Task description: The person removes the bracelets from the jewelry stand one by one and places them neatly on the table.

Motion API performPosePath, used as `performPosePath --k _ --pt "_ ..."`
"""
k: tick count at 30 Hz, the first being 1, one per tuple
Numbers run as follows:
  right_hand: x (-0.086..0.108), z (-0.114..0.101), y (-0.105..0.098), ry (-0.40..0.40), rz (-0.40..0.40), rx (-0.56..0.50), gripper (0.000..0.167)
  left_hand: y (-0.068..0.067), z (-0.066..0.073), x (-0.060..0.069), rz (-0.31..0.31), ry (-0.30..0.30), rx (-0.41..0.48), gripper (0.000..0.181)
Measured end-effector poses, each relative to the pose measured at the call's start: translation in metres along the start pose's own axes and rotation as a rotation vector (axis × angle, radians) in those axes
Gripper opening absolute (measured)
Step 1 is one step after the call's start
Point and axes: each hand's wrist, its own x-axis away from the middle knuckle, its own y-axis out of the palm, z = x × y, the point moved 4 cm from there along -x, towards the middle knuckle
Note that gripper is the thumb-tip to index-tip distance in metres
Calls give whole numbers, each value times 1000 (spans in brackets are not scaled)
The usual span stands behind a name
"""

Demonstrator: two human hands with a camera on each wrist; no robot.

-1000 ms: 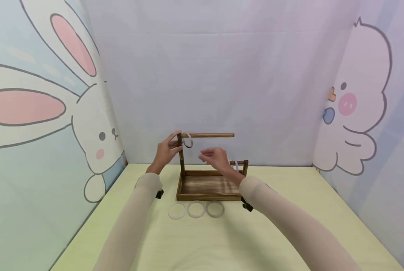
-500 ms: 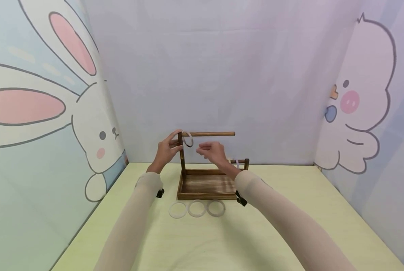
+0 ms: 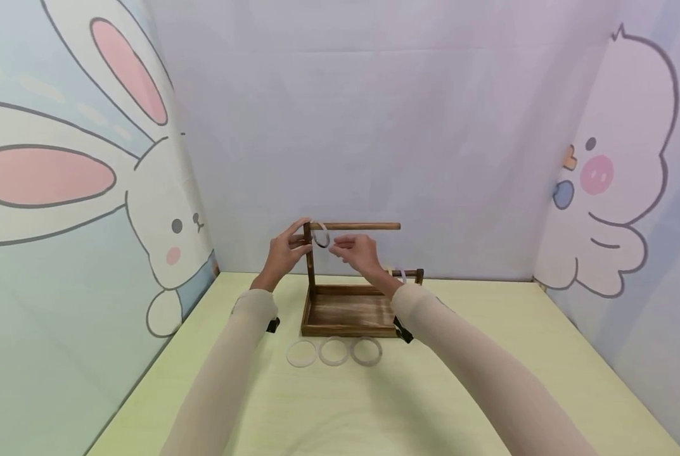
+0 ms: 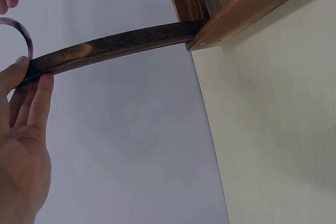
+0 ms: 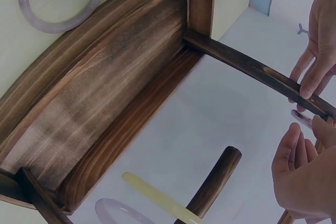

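Observation:
My left hand (image 3: 282, 253) grips the top of the dark wooden post (image 3: 310, 269), thumb on one side and fingers on the other in the left wrist view. A dark-and-pale ring (image 3: 322, 246) hangs on the upper bar (image 3: 362, 226), close beside that post. Just right of the ring is my right hand (image 3: 361, 253), fingers extended toward it; a small gap shows between them, and the hand holds nothing visible. On the lower bar (image 5: 212, 182) hang a yellow ring (image 5: 157, 195) and a lilac ring (image 5: 118, 208).
The stand's wooden tray (image 3: 345, 330) rests on the pale table (image 3: 465, 354). Three pale rings lie in a row before it: left (image 3: 301, 366), middle (image 3: 334, 365) and right (image 3: 367, 365). A curtain (image 3: 374, 139) hangs behind.
My right hand has risen and moved left, closer to the hanging ring. The left hand keeps its grip on the post. The head view has shifted slightly.

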Motion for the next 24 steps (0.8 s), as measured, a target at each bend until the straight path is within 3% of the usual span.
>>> performPosePath --k 6,24 --pt "-4 -5 4 -34 6 14 28 0 -6 0 -1 -12 -9 72" --pt "-12 -16 12 -103 93 64 20 1 -6 -1 19 54 -13 72"
